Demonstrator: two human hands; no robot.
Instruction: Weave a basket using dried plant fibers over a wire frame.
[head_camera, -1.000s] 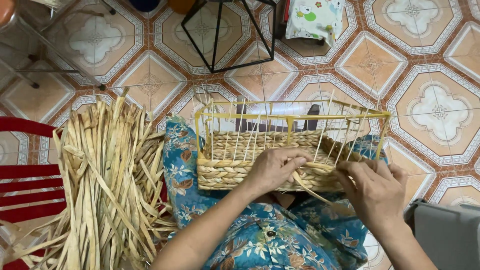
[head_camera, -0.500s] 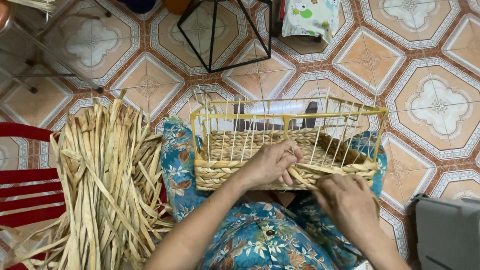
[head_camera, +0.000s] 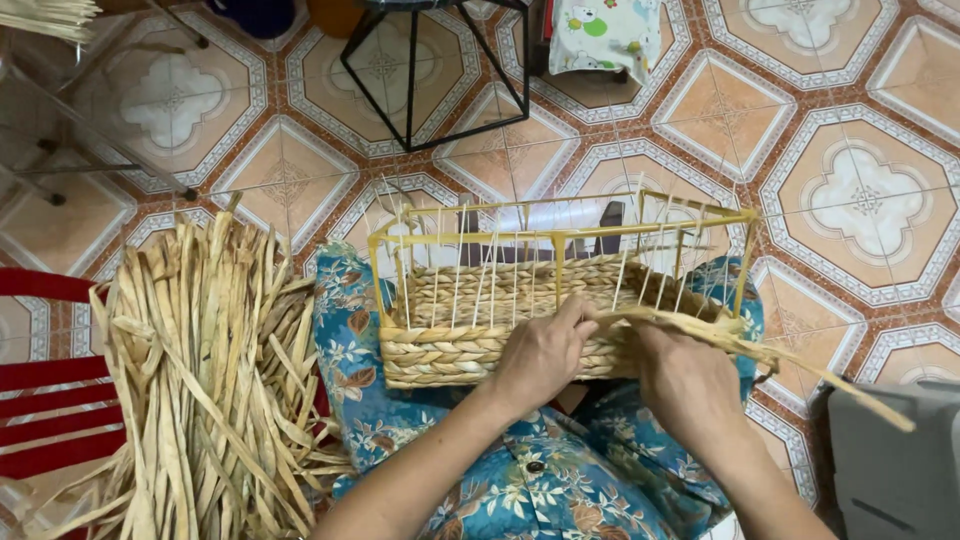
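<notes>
The basket (head_camera: 520, 300) sits on the lap, the left hand (head_camera: 540, 355) presses flat on its front wall, and the right hand (head_camera: 690, 385) beside it pinches a long straw strip (head_camera: 790, 365).

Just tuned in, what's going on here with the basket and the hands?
A person sits with a half-woven basket on their lap. Its lower walls are braided with dried fibre, while the yellow wire frame above is bare apart from thin upright strands. The left hand presses against the front wall of the basket. The right hand holds a long dried strand that runs out to the right. A pile of dried strands lies on a red chair to the person's left.
</notes>
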